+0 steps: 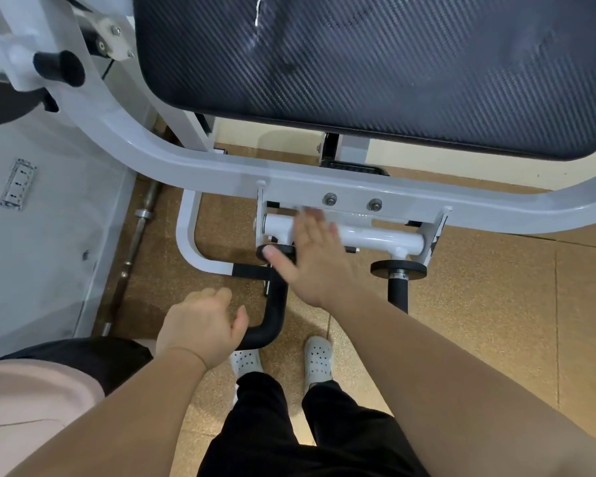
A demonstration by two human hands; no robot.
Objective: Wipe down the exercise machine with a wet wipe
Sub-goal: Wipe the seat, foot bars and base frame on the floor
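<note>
**Under the seat pad: right hand flat at cross tube, left hand by handle**

Head view. Exercise machine [221, 170] filled the upper frame, with the black seat pad [375, 70] on top and the curved grey frame bar below it. Right hand [312, 259] was spread wide, fingers straight and motion-blurred, lying over the white cross tube [382, 235] just below the frame bar's two bolts. Whether a wipe sat under the palm could not be told. Left hand [200, 325] had its fingers curled in, with the thumb beside the bent black foam handle [272, 318]. The handle's end ran behind the hand, so a grip could not be told. Barbell [135, 242] lay on the tan floor [479, 304] at left, along a grey panel. White clogs [319, 359] and black trousers showed at the bottom.
</note>
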